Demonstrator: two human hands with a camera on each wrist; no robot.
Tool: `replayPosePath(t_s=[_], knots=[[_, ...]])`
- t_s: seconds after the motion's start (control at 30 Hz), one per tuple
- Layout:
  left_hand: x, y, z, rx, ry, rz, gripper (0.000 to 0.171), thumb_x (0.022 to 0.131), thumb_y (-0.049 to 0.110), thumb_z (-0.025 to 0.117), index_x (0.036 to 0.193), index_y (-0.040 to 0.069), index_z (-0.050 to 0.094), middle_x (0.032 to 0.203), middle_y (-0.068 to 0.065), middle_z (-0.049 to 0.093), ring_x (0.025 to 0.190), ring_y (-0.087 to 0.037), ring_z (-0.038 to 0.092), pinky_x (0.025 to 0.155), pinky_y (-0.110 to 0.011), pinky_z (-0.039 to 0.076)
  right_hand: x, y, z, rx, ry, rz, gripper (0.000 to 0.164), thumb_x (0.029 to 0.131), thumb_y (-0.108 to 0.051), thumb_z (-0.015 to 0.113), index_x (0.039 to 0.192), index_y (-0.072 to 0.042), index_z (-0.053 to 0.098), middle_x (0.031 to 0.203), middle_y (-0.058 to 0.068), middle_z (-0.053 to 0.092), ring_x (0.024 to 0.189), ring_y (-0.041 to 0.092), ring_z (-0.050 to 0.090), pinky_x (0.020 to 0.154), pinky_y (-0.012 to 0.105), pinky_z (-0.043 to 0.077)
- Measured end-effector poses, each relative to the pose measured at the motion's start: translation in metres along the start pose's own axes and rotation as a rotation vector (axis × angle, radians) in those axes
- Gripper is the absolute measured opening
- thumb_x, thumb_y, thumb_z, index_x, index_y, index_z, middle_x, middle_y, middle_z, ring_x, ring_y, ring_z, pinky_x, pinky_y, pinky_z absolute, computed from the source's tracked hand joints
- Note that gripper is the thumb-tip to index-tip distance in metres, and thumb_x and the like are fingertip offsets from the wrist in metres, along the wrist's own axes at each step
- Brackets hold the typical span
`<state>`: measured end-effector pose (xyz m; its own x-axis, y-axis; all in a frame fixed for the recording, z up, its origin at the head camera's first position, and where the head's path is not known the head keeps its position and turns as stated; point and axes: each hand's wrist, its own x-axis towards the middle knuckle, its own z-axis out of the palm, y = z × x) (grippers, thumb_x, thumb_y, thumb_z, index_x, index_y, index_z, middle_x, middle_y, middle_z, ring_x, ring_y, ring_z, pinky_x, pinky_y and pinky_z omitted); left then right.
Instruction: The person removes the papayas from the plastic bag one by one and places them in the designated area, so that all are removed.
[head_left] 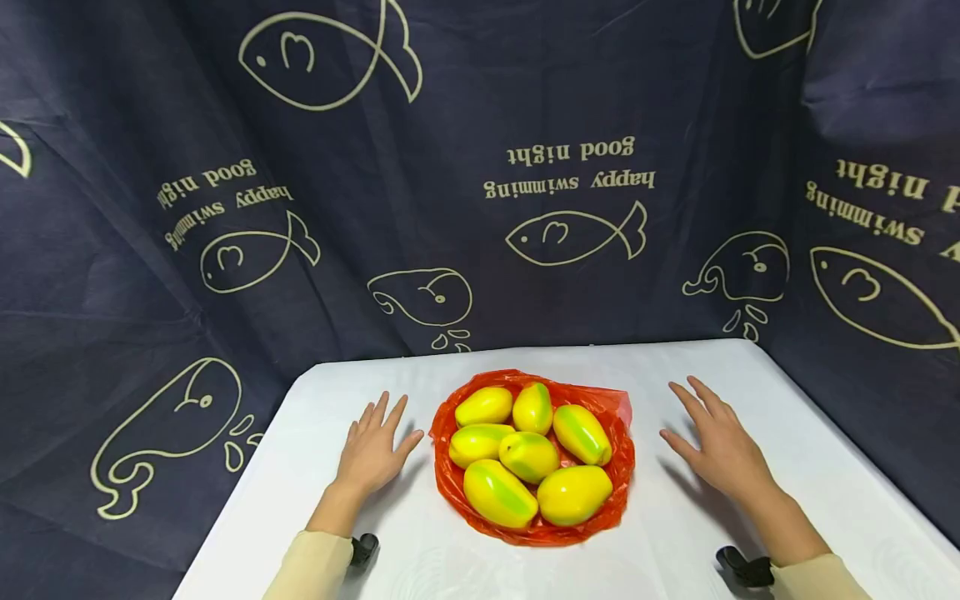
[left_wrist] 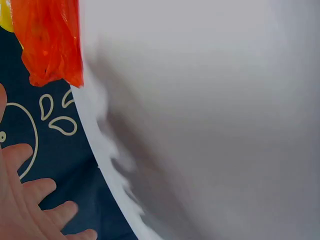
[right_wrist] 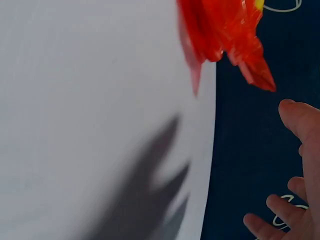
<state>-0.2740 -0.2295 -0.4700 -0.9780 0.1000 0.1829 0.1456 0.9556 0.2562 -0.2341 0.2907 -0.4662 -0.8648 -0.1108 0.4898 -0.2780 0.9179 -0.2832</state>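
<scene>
Several yellow-green oval fruits, mango-like in look (head_left: 529, 457), lie together on a crumpled red plastic bag (head_left: 525, 533) at the middle of the table. To its left, my left hand (head_left: 371, 454) hovers with fingers spread, the thumb pointing toward the bag's edge. My right hand (head_left: 720, 450) is held on the other side, fingers extended and apart from the bag. Neither hand holds anything. In the left wrist view the red bag (left_wrist: 47, 45) shows at the upper left, above the spread fingers; the right wrist view has the bag (right_wrist: 225, 35) near the top.
A white-covered table (head_left: 360, 379) carries the bag, and both hands cast shadows on it. Dark blue cloth (head_left: 450, 192) with fish and whale drawings hangs behind and at both sides. Black bands (head_left: 746, 568) sit on the wrists below light sleeves.
</scene>
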Motion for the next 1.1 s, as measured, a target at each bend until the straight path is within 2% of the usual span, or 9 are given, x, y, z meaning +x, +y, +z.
replayPosePath(t_s=[0.23, 0.37, 0.47, 0.6, 0.67, 0.73, 0.83, 0.97, 1.1], knots=[[0.002, 0.005, 0.002, -0.144, 0.002, -0.035, 0.072, 0.099, 0.063, 0.043, 0.158, 0.023, 0.031, 0.163, -0.018, 0.029, 0.146, -0.045, 0.034, 0.112, -0.066, 0.035, 0.005, -0.017, -0.001, 0.116, 0.016, -0.062, 0.076, 0.082, -0.023, 0.080, 0.149, -0.016, 0.045, 0.152, 0.022, 0.040, 0.131, 0.046, 0.045, 0.096, 0.072, 0.044], [0.004, 0.009, 0.003, -0.243, -0.017, -0.074, 0.074, 0.099, 0.064, 0.040, 0.158, 0.021, 0.030, 0.164, -0.018, 0.026, 0.147, -0.045, 0.031, 0.113, -0.067, 0.034, 0.007, -0.028, -0.002, 0.172, 0.021, -0.076, 0.074, 0.083, -0.021, 0.079, 0.149, -0.016, 0.046, 0.152, 0.019, 0.041, 0.130, 0.044, 0.047, 0.096, 0.070, 0.045], [0.007, 0.013, 0.005, -0.324, -0.022, -0.087, 0.074, 0.100, 0.063, 0.040, 0.158, 0.019, 0.030, 0.164, -0.020, 0.025, 0.149, -0.044, 0.029, 0.116, -0.065, 0.030, 0.008, -0.034, -0.003, 0.201, 0.045, -0.097, 0.072, 0.083, -0.019, 0.080, 0.148, -0.015, 0.047, 0.150, 0.017, 0.043, 0.124, 0.040, 0.054, 0.092, 0.062, 0.052], [0.010, 0.018, 0.008, -0.434, -0.009, -0.091, 0.070, 0.102, 0.057, 0.041, 0.158, 0.017, 0.031, 0.163, -0.022, 0.026, 0.148, -0.044, 0.031, 0.119, -0.064, 0.027, 0.010, -0.040, -0.002, 0.264, 0.083, -0.111, 0.071, 0.082, -0.013, 0.081, 0.145, -0.012, 0.049, 0.147, 0.014, 0.049, 0.117, 0.029, 0.059, 0.088, 0.025, 0.058], [0.012, 0.019, 0.010, -0.487, 0.003, -0.093, 0.066, 0.103, 0.054, 0.042, 0.157, 0.017, 0.032, 0.162, -0.022, 0.027, 0.146, -0.043, 0.035, 0.119, -0.063, 0.028, 0.011, -0.043, -0.001, 0.319, 0.089, -0.095, 0.070, 0.082, -0.012, 0.081, 0.145, -0.012, 0.050, 0.144, 0.012, 0.052, 0.118, 0.019, 0.059, 0.088, 0.008, 0.051], [0.012, 0.020, 0.011, -0.532, 0.016, -0.096, 0.062, 0.104, 0.051, 0.043, 0.156, 0.018, 0.035, 0.162, -0.021, 0.029, 0.143, -0.042, 0.040, 0.118, -0.063, 0.029, 0.012, -0.047, 0.000, 0.380, 0.085, -0.066, 0.068, 0.084, -0.012, 0.079, 0.145, -0.013, 0.050, 0.142, 0.011, 0.054, 0.119, 0.010, 0.057, 0.089, -0.001, 0.043], [0.013, 0.023, 0.012, -0.590, 0.042, -0.092, 0.057, 0.104, 0.046, 0.045, 0.154, 0.019, 0.039, 0.161, -0.020, 0.032, 0.139, -0.041, 0.047, 0.117, -0.062, 0.033, 0.014, -0.052, 0.001, 0.428, 0.056, -0.018, 0.064, 0.088, -0.016, 0.076, 0.146, -0.015, 0.049, 0.141, 0.011, 0.055, 0.120, 0.010, 0.058, 0.089, 0.001, 0.043], [0.013, 0.027, 0.015, -0.651, 0.058, -0.088, 0.055, 0.104, 0.045, 0.047, 0.153, 0.021, 0.042, 0.159, -0.017, 0.036, 0.135, -0.041, 0.051, 0.114, -0.061, 0.037, 0.015, -0.058, 0.004, 0.471, 0.001, 0.032, 0.062, 0.091, -0.021, 0.073, 0.147, -0.014, 0.047, 0.143, 0.011, 0.054, 0.122, 0.027, 0.059, 0.090, 0.006, 0.047], [0.015, 0.031, 0.019, -0.729, 0.037, -0.116, 0.054, 0.104, 0.047, 0.045, 0.153, 0.023, 0.042, 0.158, -0.014, 0.040, 0.130, -0.037, 0.056, 0.109, -0.054, 0.046, 0.013, -0.064, 0.008, 0.525, -0.024, 0.055, 0.061, 0.092, -0.021, 0.072, 0.147, -0.015, 0.047, 0.142, 0.012, 0.054, 0.123, 0.032, 0.058, 0.091, 0.017, 0.055]])
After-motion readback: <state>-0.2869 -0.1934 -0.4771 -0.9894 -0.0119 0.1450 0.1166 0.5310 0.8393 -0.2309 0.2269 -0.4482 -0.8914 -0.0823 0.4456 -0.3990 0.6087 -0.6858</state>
